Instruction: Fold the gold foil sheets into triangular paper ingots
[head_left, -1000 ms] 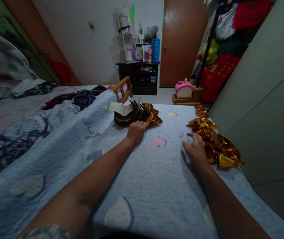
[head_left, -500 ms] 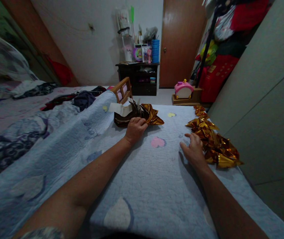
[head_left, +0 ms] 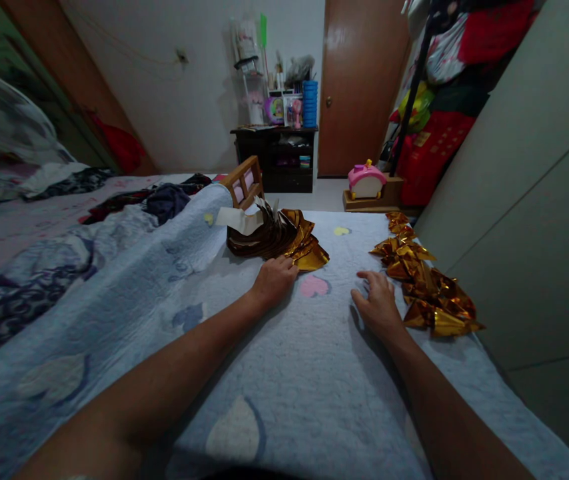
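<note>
A fanned stack of gold foil paper (head_left: 259,239), dark brown along its side and with a white strip at its left, lies on the light blue quilt (head_left: 309,373). At the stack's near edge, my left hand (head_left: 275,280) has its fingers closed on the corner of a gold foil sheet (head_left: 310,257). To the right, my right hand (head_left: 377,303) hovers low over the quilt, thumb and fingers apart and holding nothing. Just beyond it is a pile of folded gold foil pieces (head_left: 432,293) along the right edge of the quilt.
A wooden headboard-like rail (head_left: 245,181) stands behind the stack. A pale cabinet wall (head_left: 529,253) closes in the right side. Past the far edge are a pink toy case (head_left: 367,181) and a dark shelf unit (head_left: 277,160). Rumpled clothes (head_left: 167,200) lie at left.
My left hand has drawn toward me, and the gold sheet at its fingers has swung out nearer from the stack. My right hand has shifted slightly left, away from the folded pile.
</note>
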{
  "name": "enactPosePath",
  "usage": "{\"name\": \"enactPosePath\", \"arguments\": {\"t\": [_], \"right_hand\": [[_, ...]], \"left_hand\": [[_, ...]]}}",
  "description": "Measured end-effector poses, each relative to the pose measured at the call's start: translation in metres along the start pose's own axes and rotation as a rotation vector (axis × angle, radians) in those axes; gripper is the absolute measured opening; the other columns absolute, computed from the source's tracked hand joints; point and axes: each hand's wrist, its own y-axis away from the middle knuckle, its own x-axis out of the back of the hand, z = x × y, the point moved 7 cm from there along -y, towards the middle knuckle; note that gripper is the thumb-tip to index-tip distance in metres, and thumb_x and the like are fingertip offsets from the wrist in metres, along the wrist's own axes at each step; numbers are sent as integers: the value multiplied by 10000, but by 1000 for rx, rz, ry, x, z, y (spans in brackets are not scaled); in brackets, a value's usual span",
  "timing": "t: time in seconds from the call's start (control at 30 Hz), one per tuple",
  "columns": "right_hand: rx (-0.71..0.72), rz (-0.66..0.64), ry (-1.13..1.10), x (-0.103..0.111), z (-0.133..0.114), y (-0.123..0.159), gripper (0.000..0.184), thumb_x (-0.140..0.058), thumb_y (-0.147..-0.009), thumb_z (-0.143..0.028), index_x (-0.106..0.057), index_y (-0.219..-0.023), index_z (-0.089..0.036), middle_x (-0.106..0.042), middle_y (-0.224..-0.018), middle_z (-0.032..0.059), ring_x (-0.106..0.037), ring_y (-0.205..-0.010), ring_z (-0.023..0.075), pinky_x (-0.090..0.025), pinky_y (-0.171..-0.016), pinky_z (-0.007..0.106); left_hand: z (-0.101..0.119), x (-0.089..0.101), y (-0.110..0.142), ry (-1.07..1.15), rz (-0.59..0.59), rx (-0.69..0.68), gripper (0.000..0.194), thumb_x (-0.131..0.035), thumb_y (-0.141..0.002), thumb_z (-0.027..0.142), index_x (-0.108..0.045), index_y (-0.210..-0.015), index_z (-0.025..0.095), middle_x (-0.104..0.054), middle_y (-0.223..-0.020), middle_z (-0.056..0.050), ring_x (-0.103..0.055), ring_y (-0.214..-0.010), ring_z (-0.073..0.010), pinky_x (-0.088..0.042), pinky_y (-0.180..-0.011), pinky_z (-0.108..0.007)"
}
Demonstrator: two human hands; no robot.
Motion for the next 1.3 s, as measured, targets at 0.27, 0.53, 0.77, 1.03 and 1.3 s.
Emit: {"name": "enactPosePath", "arguments": {"t": [0.27,0.53,0.77,1.03,1.3], "right_hand": [[-7,-24,-1,-2,-1,1,377,-511,-796,-296,-643,-1127,-176,-637,-1177,153,-565,-1143,337,-403,-1028,521],[-14,-52,32,-2,-2,2,364,-520,-814,-261,-634,-1149,-177,-632,-1185,143,-550,-1168,327,-410,-1026,499],[-33,-77,53,-1,-4,2,366,-528,-820,-254,-635,-1158,-161,-626,-1210,161,-538,-1182,345,-416,-1015,513],[-46,-117,58,-1,-3,1,380,-527,-818,-268,-632,-1168,-162,-616,-1219,159,-545,-1171,345,-418,-1017,515],[-24,-88,43,-2,-1,1,367,-528,-809,-263,-627,-1152,-181,-615,-1207,156,-547,-1172,341,-420,-1020,520]], "left_hand": [[-4,0,2,-10,-26,55,200,-525,-961,118,-715,-896,133,-714,-892,-115,-647,-873,-251,-462,-718,-347],[-11,1,1,90,-10,131,156,-591,-951,167,-722,-872,135,-724,-929,-115,-635,-928,-258,-455,-758,-349],[-21,1,4,179,-6,191,183,-656,-937,328,-717,-957,156,-725,-1004,-80,-625,-927,-223,-469,-792,-318],[-8,0,9,67,-121,140,211,-505,-973,136,-716,-968,127,-718,-992,-114,-634,-965,-253,-482,-781,-337],[-12,-2,10,104,-148,216,254,-481,-966,126,-731,-934,101,-744,-974,-137,-683,-922,-267,-497,-802,-357]]}}
